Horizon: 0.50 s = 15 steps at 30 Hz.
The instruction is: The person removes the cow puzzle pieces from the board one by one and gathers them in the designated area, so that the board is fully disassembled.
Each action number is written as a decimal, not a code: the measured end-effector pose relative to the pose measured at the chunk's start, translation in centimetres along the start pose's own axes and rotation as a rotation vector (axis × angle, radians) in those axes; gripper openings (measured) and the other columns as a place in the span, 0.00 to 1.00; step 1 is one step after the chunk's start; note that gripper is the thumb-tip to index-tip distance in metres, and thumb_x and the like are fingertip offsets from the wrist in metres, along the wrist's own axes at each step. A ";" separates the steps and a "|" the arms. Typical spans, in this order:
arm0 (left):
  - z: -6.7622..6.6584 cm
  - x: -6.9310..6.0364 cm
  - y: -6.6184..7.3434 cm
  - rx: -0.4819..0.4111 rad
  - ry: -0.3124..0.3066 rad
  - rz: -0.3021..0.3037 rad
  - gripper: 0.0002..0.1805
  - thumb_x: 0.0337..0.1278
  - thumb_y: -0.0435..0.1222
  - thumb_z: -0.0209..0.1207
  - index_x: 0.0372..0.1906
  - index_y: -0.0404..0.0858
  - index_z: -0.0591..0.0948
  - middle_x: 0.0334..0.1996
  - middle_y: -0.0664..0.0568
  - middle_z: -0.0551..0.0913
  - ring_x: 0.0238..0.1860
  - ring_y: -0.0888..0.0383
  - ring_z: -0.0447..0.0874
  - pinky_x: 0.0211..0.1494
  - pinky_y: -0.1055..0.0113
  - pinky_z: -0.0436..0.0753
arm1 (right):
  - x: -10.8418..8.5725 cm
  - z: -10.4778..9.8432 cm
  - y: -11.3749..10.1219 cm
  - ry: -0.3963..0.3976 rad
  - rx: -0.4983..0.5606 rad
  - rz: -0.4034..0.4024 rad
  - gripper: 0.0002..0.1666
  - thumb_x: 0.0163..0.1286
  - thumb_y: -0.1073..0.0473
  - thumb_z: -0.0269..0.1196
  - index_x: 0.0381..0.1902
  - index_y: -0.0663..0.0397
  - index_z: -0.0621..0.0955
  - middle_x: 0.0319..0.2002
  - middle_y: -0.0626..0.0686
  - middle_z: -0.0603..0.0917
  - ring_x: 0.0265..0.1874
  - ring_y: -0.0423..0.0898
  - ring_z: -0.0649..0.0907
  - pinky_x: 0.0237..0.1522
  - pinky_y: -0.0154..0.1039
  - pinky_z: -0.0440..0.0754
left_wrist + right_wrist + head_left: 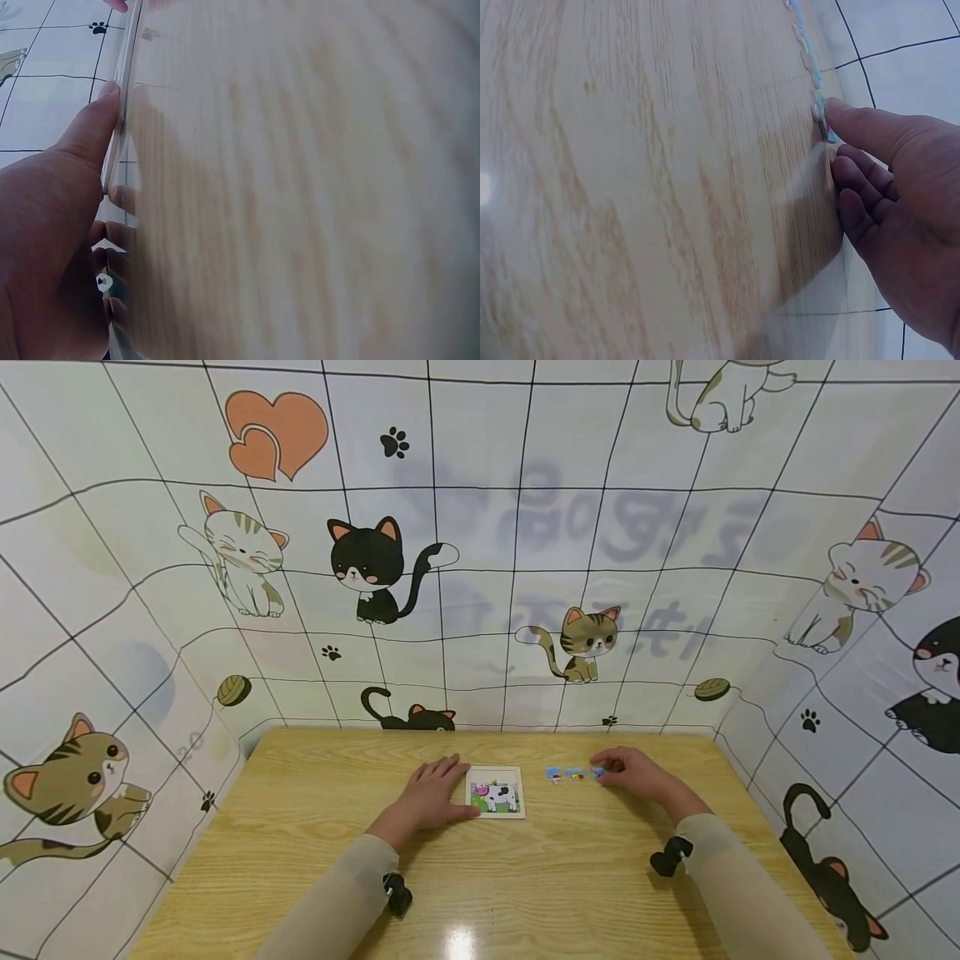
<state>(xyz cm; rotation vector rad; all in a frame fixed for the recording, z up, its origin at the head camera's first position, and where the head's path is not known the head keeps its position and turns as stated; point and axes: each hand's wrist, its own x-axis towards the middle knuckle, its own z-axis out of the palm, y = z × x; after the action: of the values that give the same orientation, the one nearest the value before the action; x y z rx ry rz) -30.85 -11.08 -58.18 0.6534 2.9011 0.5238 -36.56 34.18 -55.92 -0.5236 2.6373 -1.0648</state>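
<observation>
A small jigsaw tray (522, 793) with a pale border lies on the table, with a black-and-white cow picture (501, 797) filling its lower part. My left hand (431, 797) rests on the table beside it, fingers spread along its left side and thumb at its lower left corner. To the right, blue puzzle pieces lie in a row: a left piece (553, 773), a middle piece (575, 773) and a right piece (597, 772). My right hand (637, 774) pinches the right piece between thumb and forefinger; the right wrist view shows the thumb against this piece (823, 124), other fingers curled.
The wooden table (315, 827) ends at a cloth wall (480, 552) printed with cats and grid lines, which also rises on both sides. A black strap device sits on each wrist.
</observation>
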 end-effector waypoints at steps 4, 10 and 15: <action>0.0 0.0 0.0 -0.006 -0.001 -0.001 0.53 0.69 0.69 0.65 0.88 0.48 0.65 0.89 0.45 0.57 0.87 0.39 0.54 0.86 0.35 0.54 | -0.1 0.1 0.1 0.017 0.017 0.007 0.22 0.79 0.63 0.71 0.66 0.65 0.84 0.55 0.61 0.84 0.52 0.55 0.82 0.53 0.51 0.83; -0.2 -0.1 0.2 -0.015 -0.007 -0.009 0.52 0.69 0.69 0.65 0.88 0.49 0.65 0.89 0.45 0.57 0.88 0.39 0.54 0.87 0.35 0.53 | 0.0 0.7 0.1 0.092 0.049 0.012 0.18 0.81 0.62 0.70 0.64 0.63 0.85 0.55 0.62 0.83 0.48 0.52 0.83 0.45 0.46 0.83; -0.3 -0.1 0.2 -0.012 -0.004 -0.011 0.52 0.69 0.69 0.65 0.88 0.48 0.65 0.89 0.45 0.57 0.88 0.39 0.54 0.87 0.35 0.53 | -0.3 0.9 -0.7 0.136 0.074 -0.003 0.18 0.81 0.60 0.70 0.63 0.62 0.85 0.58 0.63 0.81 0.45 0.51 0.81 0.40 0.44 0.83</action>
<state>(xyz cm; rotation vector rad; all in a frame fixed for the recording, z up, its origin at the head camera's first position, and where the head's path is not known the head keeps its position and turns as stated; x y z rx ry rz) -30.69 -11.03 -57.85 0.6350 2.8937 0.5382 -35.79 33.24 -56.04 -0.4540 2.7006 -1.2351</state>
